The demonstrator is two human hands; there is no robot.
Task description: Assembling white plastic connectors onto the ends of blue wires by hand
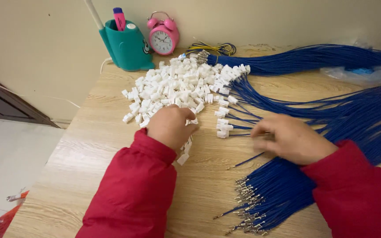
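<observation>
Teal pen holder [126, 46] with pink marker [119, 18] — hands: left [169, 127] curled among white connectors [177, 86], right [292, 139] pinching blue wire [248, 161].

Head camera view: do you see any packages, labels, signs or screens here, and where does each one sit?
Clear plastic bag: far right of the table, crumpled, see-through, partly under the blue wires.
Alarm clock: back of the table by the wall, round, pink, white dial with hands.
No signs, labels or screens show.

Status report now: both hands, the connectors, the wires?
Left hand closed at the white connector pile. Right hand pinching one blue wire beside the loose wire bundle. Nothing between the hands.
</observation>
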